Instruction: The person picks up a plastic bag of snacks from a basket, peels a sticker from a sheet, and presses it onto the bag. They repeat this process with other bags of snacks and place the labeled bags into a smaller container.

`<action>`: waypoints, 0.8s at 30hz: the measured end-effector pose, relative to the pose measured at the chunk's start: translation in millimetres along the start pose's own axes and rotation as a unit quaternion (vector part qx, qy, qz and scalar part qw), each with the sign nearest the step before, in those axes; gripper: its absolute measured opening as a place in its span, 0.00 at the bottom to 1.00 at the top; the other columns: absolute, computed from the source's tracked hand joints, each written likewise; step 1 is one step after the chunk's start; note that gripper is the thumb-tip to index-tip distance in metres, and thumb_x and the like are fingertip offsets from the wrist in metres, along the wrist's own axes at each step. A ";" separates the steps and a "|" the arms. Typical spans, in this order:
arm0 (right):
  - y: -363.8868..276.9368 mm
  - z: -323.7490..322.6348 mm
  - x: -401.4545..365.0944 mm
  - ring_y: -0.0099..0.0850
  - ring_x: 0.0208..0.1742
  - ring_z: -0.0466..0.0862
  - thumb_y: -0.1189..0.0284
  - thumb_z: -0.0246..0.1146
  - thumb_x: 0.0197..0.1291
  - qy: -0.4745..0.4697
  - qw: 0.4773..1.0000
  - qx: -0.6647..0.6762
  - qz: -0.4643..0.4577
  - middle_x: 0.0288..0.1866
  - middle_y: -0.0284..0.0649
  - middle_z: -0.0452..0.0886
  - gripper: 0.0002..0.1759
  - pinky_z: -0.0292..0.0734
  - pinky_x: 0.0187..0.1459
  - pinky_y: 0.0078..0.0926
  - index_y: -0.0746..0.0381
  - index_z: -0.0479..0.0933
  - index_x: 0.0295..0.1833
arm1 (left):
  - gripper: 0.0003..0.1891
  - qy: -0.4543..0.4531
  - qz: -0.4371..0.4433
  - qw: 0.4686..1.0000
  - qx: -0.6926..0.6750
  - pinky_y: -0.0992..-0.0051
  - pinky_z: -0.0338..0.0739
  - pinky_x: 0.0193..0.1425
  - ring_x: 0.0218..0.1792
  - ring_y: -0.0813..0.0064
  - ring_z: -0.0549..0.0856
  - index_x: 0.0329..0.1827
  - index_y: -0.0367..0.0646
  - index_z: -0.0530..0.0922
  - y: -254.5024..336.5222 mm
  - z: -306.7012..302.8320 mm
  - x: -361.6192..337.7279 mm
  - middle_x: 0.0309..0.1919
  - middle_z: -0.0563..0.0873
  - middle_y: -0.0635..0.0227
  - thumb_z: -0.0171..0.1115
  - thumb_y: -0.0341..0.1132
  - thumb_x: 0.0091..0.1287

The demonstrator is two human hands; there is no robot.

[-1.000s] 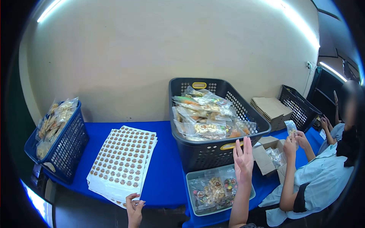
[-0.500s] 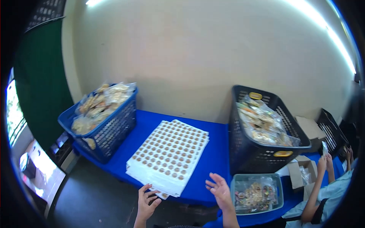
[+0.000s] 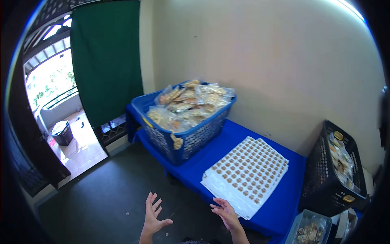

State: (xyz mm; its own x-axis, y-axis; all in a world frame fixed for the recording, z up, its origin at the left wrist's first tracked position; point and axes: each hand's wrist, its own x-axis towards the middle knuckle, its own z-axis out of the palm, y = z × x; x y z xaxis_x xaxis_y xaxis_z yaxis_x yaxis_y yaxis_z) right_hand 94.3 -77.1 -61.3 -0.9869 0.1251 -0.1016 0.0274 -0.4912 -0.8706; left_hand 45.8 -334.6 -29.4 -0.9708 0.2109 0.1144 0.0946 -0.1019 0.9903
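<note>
My left hand (image 3: 153,215) is raised over the dark floor in front of the table, fingers spread and thumb out, with nothing in it. Close to the table's front edge, my right hand (image 3: 226,214) is also open and empty, just by the near corner of a stack of white sheets (image 3: 248,175). Rows of round brown printed labels cover the top sheet, apart from a blank strip at its near end. Farther left on the table, a blue plastic basket (image 3: 193,140) is heaped with clear bags (image 3: 187,103) of pale pieces.
A blue cloth (image 3: 243,134) covers the table. A black basket (image 3: 319,179) of filled bags stands to the right, with a clear tub (image 3: 292,229) of small packets before it. Left are a green curtain (image 3: 107,61), an open doorway and a dark bin (image 3: 62,134) outside.
My view has swung left, so the table things sit farther right and the doorway shows. My left hand has come away from the sheets' near edge. The co-worker is out of view.
</note>
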 end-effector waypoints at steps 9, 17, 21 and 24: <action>-18.3 37.5 63.6 0.34 0.53 0.71 0.82 0.59 0.48 -0.015 0.999 0.015 -0.028 0.56 0.43 0.64 0.25 0.67 0.53 0.28 0.66 0.62 0.54 | 0.70 0.146 0.041 0.987 -0.055 0.49 0.51 0.62 0.64 0.48 0.54 0.67 0.47 0.37 16.4 -66.6 9.0 0.64 0.48 0.51 0.73 0.61 0.20; -17.2 53.5 162.5 0.35 0.51 0.72 0.79 0.57 0.49 0.034 0.997 0.043 -0.060 0.55 0.43 0.66 0.21 0.69 0.48 0.28 0.66 0.63 0.50 | 0.68 0.178 0.044 0.980 -0.071 0.48 0.50 0.62 0.64 0.47 0.53 0.67 0.47 0.37 -1.5 -97.7 64.1 0.64 0.48 0.52 0.72 0.60 0.24; -43.1 66.2 215.3 0.32 0.48 0.72 0.79 0.56 0.50 0.111 0.979 0.057 -0.159 0.53 0.41 0.66 0.17 0.69 0.46 0.28 0.63 0.65 0.48 | 0.69 0.179 0.071 0.979 -0.066 0.48 0.49 0.62 0.64 0.47 0.53 0.67 0.46 0.37 11.3 -117.0 112.2 0.64 0.48 0.52 0.73 0.60 0.23; -62.7 68.3 248.0 0.28 0.45 0.73 0.77 0.55 0.51 0.152 0.958 0.052 -0.237 0.49 0.38 0.69 0.15 0.70 0.44 0.26 0.61 0.66 0.46 | 0.70 0.207 0.117 0.969 -0.064 0.47 0.50 0.61 0.63 0.46 0.54 0.67 0.45 0.38 20.4 -128.0 154.7 0.64 0.49 0.52 0.74 0.59 0.21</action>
State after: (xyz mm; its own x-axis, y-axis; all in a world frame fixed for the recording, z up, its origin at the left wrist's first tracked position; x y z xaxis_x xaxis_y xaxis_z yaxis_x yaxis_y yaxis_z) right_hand -163.0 -74.1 1.1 -0.7922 0.5933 0.1431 -0.4434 -0.3983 -0.8030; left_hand -130.6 -428.5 -1.6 -0.9339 -0.2376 0.2672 0.3205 -0.2250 0.9201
